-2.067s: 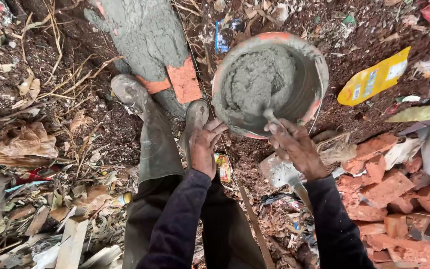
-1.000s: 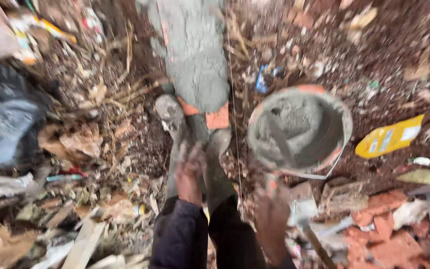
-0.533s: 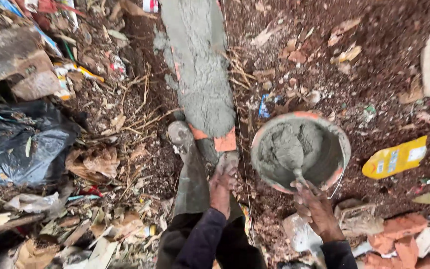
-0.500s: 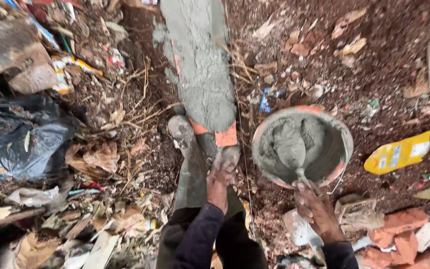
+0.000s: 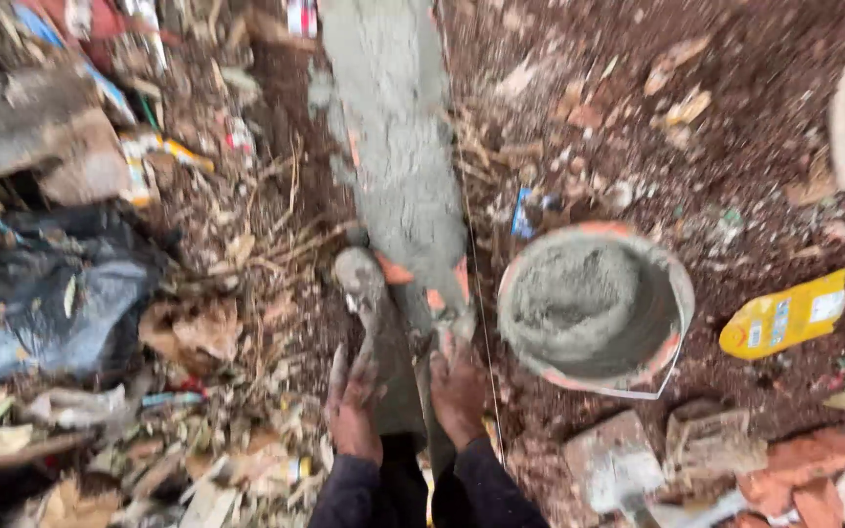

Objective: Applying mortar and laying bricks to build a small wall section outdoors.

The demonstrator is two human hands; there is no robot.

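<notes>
Your left hand (image 5: pixel 352 406) and right hand (image 5: pixel 457 391) lie flat, fingers spread and holding nothing, pressed on either side of the near end of the mortar-covered brick course (image 5: pixel 393 186), a placement that appears to steady and square the wet end. Just ahead of your fingertips a boot (image 5: pixel 364 284) smeared with mortar rests against the course. The bucket (image 5: pixel 594 308) of grey mortar stands just to the right of your right hand, apparently kept within easy reach; a taut string line (image 5: pixel 476 293) runs between that hand and the bucket.
</notes>
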